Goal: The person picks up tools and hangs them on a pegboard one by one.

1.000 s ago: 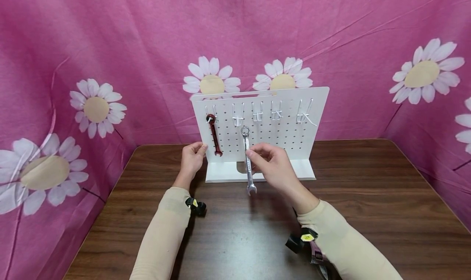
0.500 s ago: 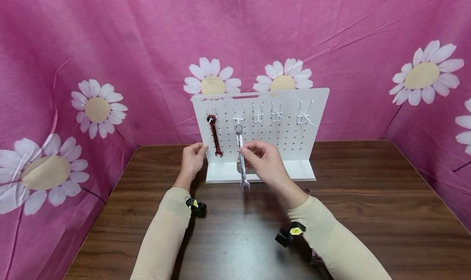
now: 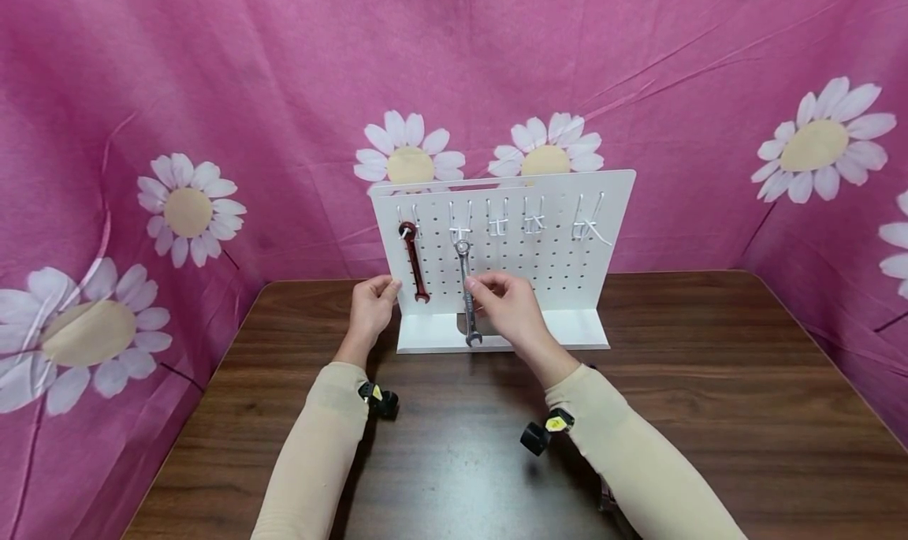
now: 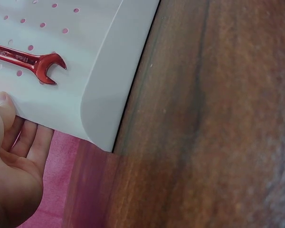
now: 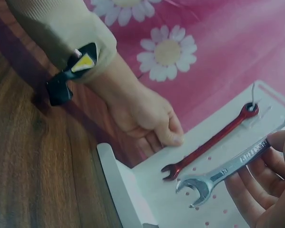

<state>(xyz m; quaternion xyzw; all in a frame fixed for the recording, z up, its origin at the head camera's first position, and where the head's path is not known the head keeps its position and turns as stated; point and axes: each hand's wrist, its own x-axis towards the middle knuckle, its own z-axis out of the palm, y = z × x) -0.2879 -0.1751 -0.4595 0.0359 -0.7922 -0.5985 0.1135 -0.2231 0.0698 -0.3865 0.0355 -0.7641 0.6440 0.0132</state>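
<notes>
My right hand (image 3: 516, 310) pinches a silver combination wrench (image 3: 469, 311) by its shaft, ring end up, in front of the white pegboard (image 3: 617, 201). In the head view, the ring end overlaps the tip of the second hook from the left (image 3: 460, 218). The open end points down over the board's base in that view. A red combination wrench (image 3: 415, 266) hangs by its ring from the leftmost hook. With thumb in front and fingers behind, my left hand (image 4: 16, 175) grips the board's left edge. Both wrenches and the left hand show in the right wrist view.
Several more white wire hooks (image 3: 534, 214) stick out along the top of the board toward the right. The board's flat base (image 3: 583, 329) rests on a brown wooden table (image 3: 709, 382). A pink cloth (image 3: 298, 75) with daisies hangs behind and at both sides.
My right hand has carried the silver wrench left and toward the board, from right of the second hook to right at its tip. My left hand stays on the board's edge.
</notes>
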